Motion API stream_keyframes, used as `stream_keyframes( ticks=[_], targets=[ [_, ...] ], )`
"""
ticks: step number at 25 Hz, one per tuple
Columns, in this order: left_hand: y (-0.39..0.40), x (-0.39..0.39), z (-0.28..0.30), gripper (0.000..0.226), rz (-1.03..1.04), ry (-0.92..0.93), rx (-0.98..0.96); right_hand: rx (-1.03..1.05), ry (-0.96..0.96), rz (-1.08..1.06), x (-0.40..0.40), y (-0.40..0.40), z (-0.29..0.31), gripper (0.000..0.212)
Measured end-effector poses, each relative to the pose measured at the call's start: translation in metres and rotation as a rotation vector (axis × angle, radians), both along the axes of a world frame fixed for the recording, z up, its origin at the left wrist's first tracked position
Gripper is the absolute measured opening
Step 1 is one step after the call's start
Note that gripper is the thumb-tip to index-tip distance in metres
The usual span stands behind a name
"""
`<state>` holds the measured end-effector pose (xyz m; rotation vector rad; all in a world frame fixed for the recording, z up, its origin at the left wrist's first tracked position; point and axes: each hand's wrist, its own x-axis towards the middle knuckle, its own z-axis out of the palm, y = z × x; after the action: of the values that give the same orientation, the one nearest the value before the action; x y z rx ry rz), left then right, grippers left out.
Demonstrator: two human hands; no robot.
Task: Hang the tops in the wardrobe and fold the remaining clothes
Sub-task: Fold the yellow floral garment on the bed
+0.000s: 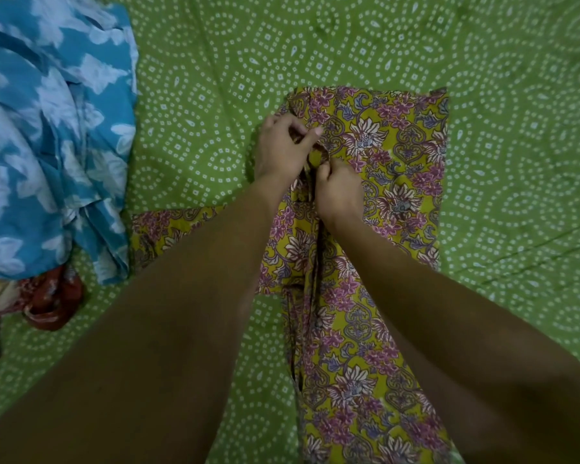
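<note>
Here, a yellow floral garment (382,182) lies spread flat on a green bedsheet with white dotted rings (516,95), running from mid-scene down to the near edge, with one part reaching out to the left under the left forearm. Both bare arms stretch forward over it. The left hand (282,149) sits at the garment's far-left part, fingers curled and thumb pressed toward them, pinching a small bunch of the fabric. The right hand (339,189) is just near and right of it, almost touching, its fingers curled down into a fold of the same cloth along a dark crease that runs toward the near edge. Whether that crease is a seam, a drawstring or an opening cannot be told.

At the far left lies a crumpled blue garment with pale flower shapes (47,128), well apart from the hands. Just nearer than it, at the left edge, a red patterned cloth (52,303) lies partly tucked under the blue one.
</note>
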<state>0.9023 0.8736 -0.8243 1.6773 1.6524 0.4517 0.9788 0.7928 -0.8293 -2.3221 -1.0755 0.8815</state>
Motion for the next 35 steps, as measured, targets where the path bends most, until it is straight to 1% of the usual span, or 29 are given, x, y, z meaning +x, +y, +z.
stream_keyframes(
  ticks=[1,3,5,6,8,10,11,13,14,16,18,20,22,23,25,26,27,28,30,33,35],
  targets=[
    [0.001,-0.001,-0.002,0.028,0.001,-0.005,-0.037,0.01,0.01,-0.011,0.0,-0.001,0.0,0.033],
    [0.003,-0.004,-0.004,0.028,0.064,-0.127,-0.135,0.033,0.023,-0.031,0.0,-0.003,0.0,0.033],
    [0.003,-0.009,-0.002,0.038,0.122,-0.265,-0.265,0.043,0.032,-0.038,-0.001,-0.006,-0.001,0.033],
    [0.002,-0.011,0.0,0.041,0.128,-0.289,-0.332,0.045,0.038,-0.042,-0.002,-0.007,-0.001,0.034],
    [0.002,-0.015,0.003,0.04,0.106,-0.237,-0.399,0.068,0.047,-0.07,-0.006,-0.008,0.002,0.035],
    [0.004,-0.018,0.01,0.026,0.078,-0.118,-0.32,0.157,0.014,-0.116,-0.01,-0.013,0.006,0.034],
    [0.006,-0.022,0.015,0.02,0.079,-0.05,-0.263,0.205,-0.037,-0.13,-0.012,-0.017,0.008,0.033],
    [0.007,-0.038,0.024,0.016,0.073,0.092,-0.189,0.208,-0.144,-0.138,-0.02,-0.029,0.012,0.035],
    [0.005,-0.051,0.027,0.02,0.061,0.167,-0.17,0.175,-0.183,-0.128,-0.026,-0.037,0.014,0.037],
    [-0.005,-0.084,0.027,0.029,0.049,0.25,-0.158,0.119,-0.249,-0.054,-0.038,-0.054,0.019,0.039],
    [-0.023,-0.121,0.025,0.028,0.079,0.251,-0.169,0.073,-0.291,0.139,-0.052,-0.075,0.024,0.04],
    [-0.041,-0.158,0.022,0.022,0.19,0.2,-0.206,0.04,-0.329,0.423,-0.072,-0.094,0.027,0.043],
    [-0.056,-0.186,0.019,0.022,0.282,0.133,-0.24,0.092,-0.401,0.677,-0.095,-0.11,0.027,0.046],
    [-0.063,-0.197,0.018,0.023,0.321,0.073,-0.252,0.125,-0.439,0.768,-0.108,-0.116,0.025,0.046],
    [-0.076,-0.212,0.018,0.026,0.39,-0.026,-0.263,0.122,-0.448,0.906,-0.131,-0.123,0.021,0.045],
    [-0.082,-0.219,0.017,0.026,0.393,-0.024,-0.265,0.104,-0.456,0.932,-0.142,-0.125,0.019,0.045],
    [-0.088,-0.222,0.018,0.022,0.372,-0.029,-0.288,0.101,-0.481,0.911,-0.15,-0.126,0.018,0.043],
    [-0.093,-0.225,0.02,0.022,0.355,-0.069,-0.341,0.112,-0.513,0.848,-0.156,-0.125,0.019,0.042],
    [-0.101,-0.226,0.027,0.031,0.334,-0.194,-0.445,0.121,-0.589,0.711,-0.161,-0.114,0.018,0.043],
    [-0.102,-0.231,0.031,0.031,0.377,-0.339,-0.417,0.054,-0.732,0.621,-0.145,-0.089,0.021,0.043],
    [-0.101,-0.233,0.033,0.03,0.462,-0.434,-0.373,-0.035,-0.723,0.655,-0.131,-0.08,0.019,0.039]
  ],
)
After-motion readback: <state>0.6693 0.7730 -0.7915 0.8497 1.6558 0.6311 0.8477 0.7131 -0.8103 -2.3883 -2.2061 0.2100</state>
